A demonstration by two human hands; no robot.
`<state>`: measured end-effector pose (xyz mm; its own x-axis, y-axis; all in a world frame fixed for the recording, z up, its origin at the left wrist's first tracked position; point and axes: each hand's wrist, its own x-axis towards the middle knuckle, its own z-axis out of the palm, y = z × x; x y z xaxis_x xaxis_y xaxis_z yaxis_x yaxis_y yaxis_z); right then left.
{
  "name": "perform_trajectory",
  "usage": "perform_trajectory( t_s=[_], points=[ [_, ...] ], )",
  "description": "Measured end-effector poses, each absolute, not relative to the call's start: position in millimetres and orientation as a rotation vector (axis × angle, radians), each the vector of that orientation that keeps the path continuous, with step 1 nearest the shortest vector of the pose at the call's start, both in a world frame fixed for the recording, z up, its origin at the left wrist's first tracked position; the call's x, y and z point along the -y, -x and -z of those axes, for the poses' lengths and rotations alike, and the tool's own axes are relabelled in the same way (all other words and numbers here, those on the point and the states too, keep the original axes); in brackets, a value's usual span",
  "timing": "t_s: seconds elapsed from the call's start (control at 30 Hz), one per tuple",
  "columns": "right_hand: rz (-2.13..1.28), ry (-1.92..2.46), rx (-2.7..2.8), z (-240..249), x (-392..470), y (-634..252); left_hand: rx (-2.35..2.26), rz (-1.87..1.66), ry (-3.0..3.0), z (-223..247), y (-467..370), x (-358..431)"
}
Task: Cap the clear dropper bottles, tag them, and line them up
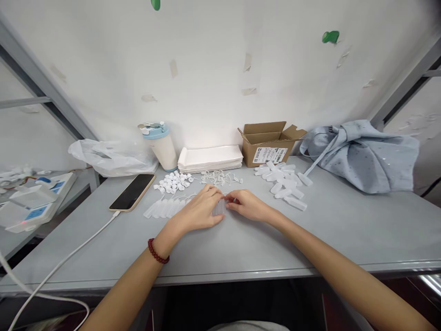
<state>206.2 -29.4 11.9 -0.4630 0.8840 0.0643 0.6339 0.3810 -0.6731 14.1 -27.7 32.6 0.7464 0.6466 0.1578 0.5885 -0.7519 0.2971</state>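
Observation:
My left hand [201, 208] rests near the middle of the desk, its thumb and fingers closed around clear plastic tubes [219, 208]. Right against them, my right hand [246, 204] has its fingertips pinched together at the tubes' upper end. Whatever lies between those fingertips is too small to make out. To the left, a row of frosted tubes with thin strings [164, 208] lies side by side, partly covered by my left hand. Small white caps [173, 182] and a tangle of white strings [220, 177] sit behind my hands. Loose frosted tubes [283, 180] are heaped on the right.
Along the wall stand a tumbler [163, 149], a stack of white sheets [210, 158], an open cardboard box [267, 147] and a plastic bag [113, 156]. A phone [132, 193] with a white cable [74, 250] lies left. Bluish fabric [372, 156] is bunched at right.

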Motion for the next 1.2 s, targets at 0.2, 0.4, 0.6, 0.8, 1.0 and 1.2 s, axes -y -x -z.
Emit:
perform_trajectory(
  t_s=[0.2, 0.4, 0.6, 0.8, 1.0, 1.2],
  points=[
    [-0.829, 1.311, 2.230, -11.7, 28.3, -207.2, -0.966, -0.370, -2.735, -31.5, -13.1, 27.0],
    [-0.825, 1.336, 2.238, -19.1, 26.7, -211.8, -0.975, -0.368, -2.727, -34.3, -13.8, 29.2],
    [-0.667, 1.513, 2.290, -37.5, 24.1, -231.5, -1.047, -0.556, -2.624, -32.7, -14.2, 23.8],
    [-0.078, 2.118, 2.329, -59.0, 26.9, -256.7, -1.126, -0.651, -2.566, -19.0, -17.3, 2.6],
    [-0.107, 2.351, 2.222, -69.8, 27.0, -286.2, -1.160, -0.538, -2.566, -22.0, -28.6, -6.1],
    [-0.163, 2.471, 2.205, -68.9, 27.7, -292.9, -1.151, -0.494, -2.588, -18.4, -30.9, -15.1]
  ],
)
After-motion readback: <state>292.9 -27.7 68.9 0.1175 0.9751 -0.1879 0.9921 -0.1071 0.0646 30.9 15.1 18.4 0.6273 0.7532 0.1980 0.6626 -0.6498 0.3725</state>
